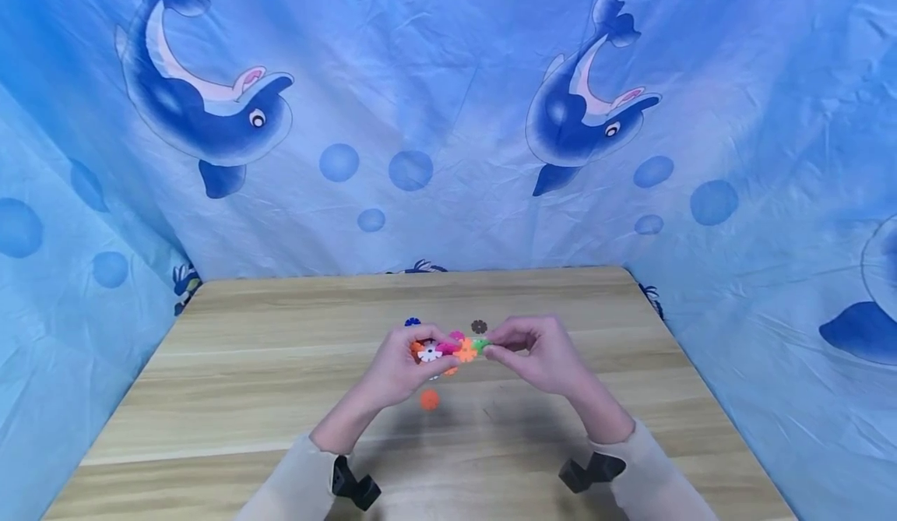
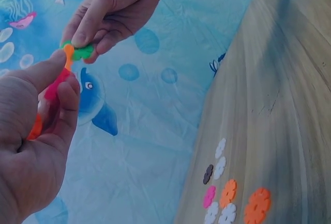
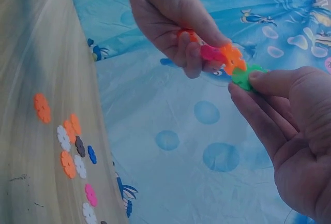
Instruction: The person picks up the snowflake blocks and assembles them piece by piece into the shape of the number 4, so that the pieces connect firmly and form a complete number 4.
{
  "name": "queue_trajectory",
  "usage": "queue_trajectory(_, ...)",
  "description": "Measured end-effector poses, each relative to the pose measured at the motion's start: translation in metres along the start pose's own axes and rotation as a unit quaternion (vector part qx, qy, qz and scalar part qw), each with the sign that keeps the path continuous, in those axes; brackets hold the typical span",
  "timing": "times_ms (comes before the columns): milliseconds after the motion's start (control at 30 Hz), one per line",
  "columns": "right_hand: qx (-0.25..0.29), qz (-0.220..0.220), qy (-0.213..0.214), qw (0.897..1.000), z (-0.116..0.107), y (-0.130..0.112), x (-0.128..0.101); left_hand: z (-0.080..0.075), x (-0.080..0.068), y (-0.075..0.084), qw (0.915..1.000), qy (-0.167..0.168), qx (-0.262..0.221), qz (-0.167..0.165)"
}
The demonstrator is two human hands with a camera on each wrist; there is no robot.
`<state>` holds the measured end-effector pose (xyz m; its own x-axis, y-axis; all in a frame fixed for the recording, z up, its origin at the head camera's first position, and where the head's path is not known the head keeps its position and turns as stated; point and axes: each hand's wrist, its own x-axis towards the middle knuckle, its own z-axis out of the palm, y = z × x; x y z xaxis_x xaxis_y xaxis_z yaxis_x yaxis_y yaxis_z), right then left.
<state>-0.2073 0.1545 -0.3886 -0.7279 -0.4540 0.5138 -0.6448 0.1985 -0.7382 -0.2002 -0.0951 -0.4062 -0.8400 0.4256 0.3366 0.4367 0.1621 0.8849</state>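
My left hand (image 1: 398,369) holds a short chain of plastic snowflake-shaped pieces between thumb and fingers. The chain includes a pink piece (image 3: 211,53) and an orange piece (image 3: 235,61) at its right end. With thumb and fingertips, my right hand (image 1: 541,353) pinches a green piece (image 3: 247,78), which meets the orange one edge to edge. How deep their slots engage is too small to tell. Another orange piece (image 2: 35,128) shows inside the left palm, partly covered by fingers. A white piece (image 1: 430,353) appears within the left hand's curl in the head view; whether it is held cannot be told.
Loose pieces lie on the wooden table (image 1: 231,381) below and beyond the hands: a blue piece (image 1: 412,322), a dark brown piece (image 1: 479,326), a nearer orange disc (image 1: 430,399), and several white ones. A blue dolphin-printed cloth (image 1: 448,116) surrounds the table's back and sides.
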Motion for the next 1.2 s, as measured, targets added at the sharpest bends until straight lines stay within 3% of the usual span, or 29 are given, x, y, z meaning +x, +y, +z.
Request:
queue_trajectory(333,0.012,0.005,0.021,1.000,0.007,0.007,0.004,0.001,-0.001,0.003,0.9987,0.048,0.015,-0.002)
queue_trajectory(500,0.011,-0.011,0.008,1.000,0.007,0.012,0.005,-0.001,-0.002,0.001,0.9981,0.060,0.010,0.008)
queue_trajectory(767,-0.089,0.055,-0.019,0.994,-0.007,0.038,0.012,-0.006,-0.005,0.003,0.9972,0.071,0.017,0.020)
queue_trajectory(967,-0.163,0.111,-0.019,0.980,-0.007,0.071,0.014,-0.008,-0.006,0.003,0.9967,0.075,0.017,0.027)
queue_trajectory(1200,-0.225,0.139,-0.044,0.963,-0.001,0.104,0.016,-0.010,-0.006,0.003,0.9962,0.085,0.019,0.004)
